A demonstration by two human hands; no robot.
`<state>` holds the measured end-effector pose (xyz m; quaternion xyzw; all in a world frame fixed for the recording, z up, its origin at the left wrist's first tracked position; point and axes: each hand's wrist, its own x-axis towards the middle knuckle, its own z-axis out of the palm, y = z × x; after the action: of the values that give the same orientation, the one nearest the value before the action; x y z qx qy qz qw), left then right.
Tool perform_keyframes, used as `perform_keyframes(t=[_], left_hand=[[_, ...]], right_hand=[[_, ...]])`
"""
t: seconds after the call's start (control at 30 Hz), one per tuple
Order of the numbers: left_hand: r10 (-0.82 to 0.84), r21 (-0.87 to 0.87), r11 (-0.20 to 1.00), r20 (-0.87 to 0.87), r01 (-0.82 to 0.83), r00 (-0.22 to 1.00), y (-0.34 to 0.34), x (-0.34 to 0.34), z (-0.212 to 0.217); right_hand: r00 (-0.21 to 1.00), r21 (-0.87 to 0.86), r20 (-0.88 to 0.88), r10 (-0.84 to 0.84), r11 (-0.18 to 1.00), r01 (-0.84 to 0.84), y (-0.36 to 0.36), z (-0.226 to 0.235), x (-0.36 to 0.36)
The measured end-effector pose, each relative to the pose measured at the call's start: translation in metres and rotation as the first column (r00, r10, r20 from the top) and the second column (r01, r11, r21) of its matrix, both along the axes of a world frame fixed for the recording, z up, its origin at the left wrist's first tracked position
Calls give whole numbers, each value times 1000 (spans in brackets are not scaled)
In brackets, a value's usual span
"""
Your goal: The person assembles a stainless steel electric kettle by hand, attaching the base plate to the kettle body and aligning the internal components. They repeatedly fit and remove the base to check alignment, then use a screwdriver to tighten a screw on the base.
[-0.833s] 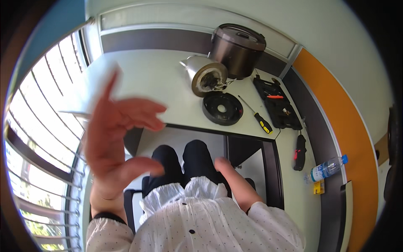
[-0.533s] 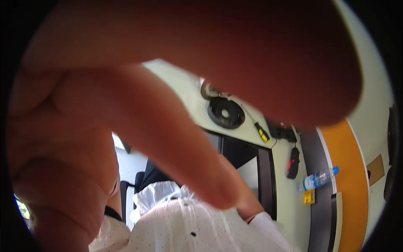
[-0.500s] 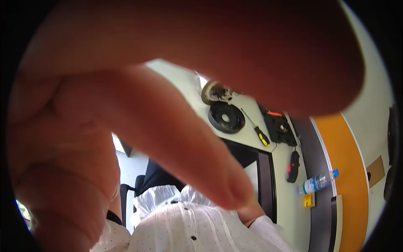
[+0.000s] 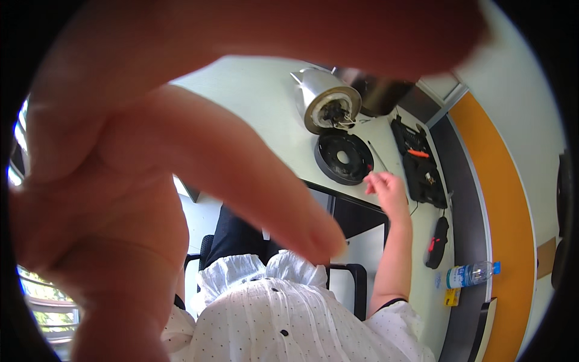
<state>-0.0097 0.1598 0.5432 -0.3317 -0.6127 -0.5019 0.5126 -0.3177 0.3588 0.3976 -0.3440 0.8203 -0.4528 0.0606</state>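
My left hand (image 4: 139,163) looms close to the camera, blurred, its fingers stretched and apart with nothing visible between them. Over the desk's front edge, my right hand (image 4: 389,192) has its fingers bent together; anything pinched in them is too small or hidden to tell. Its fingertips are beside the rim of a round black plastic base (image 4: 329,166) with a central hole. Behind the base, a metal kettle (image 4: 316,87) lies tipped, its open underside showing wires. A screwdriver's shaft (image 4: 379,155) lies right of the base; its handle is hidden behind my right hand.
An open black tool case (image 4: 416,166) with an orange-handled tool lies at the right. Nearer are a black-and-red pouch (image 4: 437,241), a plastic bottle (image 4: 470,274) and a small yellow box (image 4: 452,297). A dark shiny container (image 4: 380,93) stands behind the kettle. A chair armrest (image 4: 357,289) is below.
My right hand has risen from low by my body to the black base. My left hand has shifted slightly, and the view has moved, bringing more of the kettle and tool case into sight.
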Motion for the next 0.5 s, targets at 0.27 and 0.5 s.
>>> perform_keyframes(t=[0.27,0.5], left_hand=[[607,-141,791,308,-596,733,-41,-149,-77],[867,-495,484,382,-721,319,-79,-241,-140]], right_hand=[[998,41,44,-51,998,49,-16,10,-92],[983,-23,184,-2,1000,6,-46,20,-97]])
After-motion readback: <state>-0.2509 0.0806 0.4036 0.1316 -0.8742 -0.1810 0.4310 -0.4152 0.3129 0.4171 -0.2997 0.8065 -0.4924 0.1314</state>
